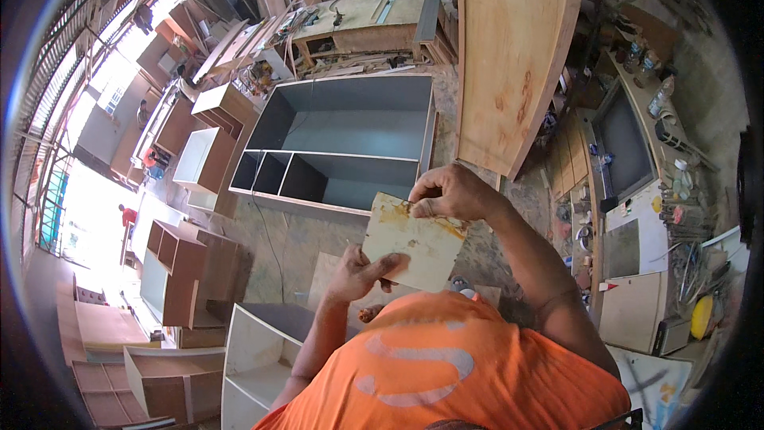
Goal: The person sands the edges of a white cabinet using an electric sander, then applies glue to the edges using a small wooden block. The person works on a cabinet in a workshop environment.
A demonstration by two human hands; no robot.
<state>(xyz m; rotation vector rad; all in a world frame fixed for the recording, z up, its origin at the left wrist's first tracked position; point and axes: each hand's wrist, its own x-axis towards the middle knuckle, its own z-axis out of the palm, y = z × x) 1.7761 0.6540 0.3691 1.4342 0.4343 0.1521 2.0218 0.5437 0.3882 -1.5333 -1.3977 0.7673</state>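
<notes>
A square cream-coloured board (418,253) with yellow-brown smears along its upper part is held in front of my chest. My left hand (360,273) grips its lower left side, with the thumb lying on the face. Over the smeared upper edge, my right hand (458,193) is closed in a pinch. Whatever lies between those fingertips is too small or hidden to name. Below the board, part of a pale flat sheet (322,271) shows on the floor.
Ahead lies a dark-lined cabinet carcass (358,123) with compartments. A tall wooden panel (513,56) stands right of it. A cable (278,251) crosses the floor. Unfinished cabinets (175,271) crowd the left; bottles (660,97) and tools line the right. People (127,213) are farther off.
</notes>
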